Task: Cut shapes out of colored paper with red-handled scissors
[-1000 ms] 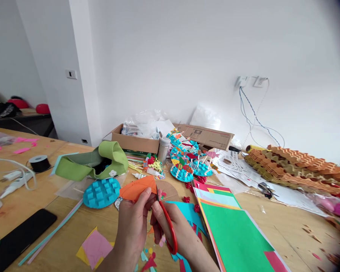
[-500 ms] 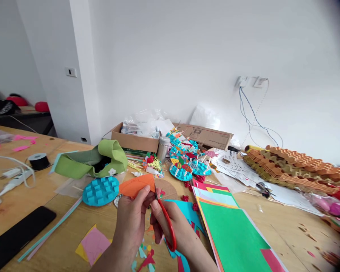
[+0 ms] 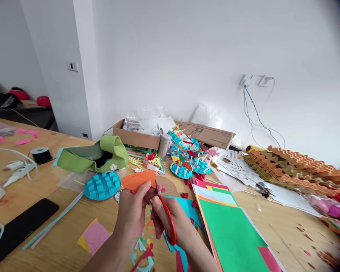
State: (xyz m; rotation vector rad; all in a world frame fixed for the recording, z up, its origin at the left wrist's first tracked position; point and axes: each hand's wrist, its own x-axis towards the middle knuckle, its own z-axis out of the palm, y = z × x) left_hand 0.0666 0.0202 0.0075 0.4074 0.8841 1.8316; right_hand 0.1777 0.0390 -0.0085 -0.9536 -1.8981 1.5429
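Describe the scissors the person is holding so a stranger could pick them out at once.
On the wooden table, look just left of the green-topped paper stack. There the right hand grips red-handled scissors, their blades at the edge of the orange paper held in the left hand. The long red handle, held in that hand, sets them apart.

orange paper | scissors: red handles | oval card: turquoise, grid of squares
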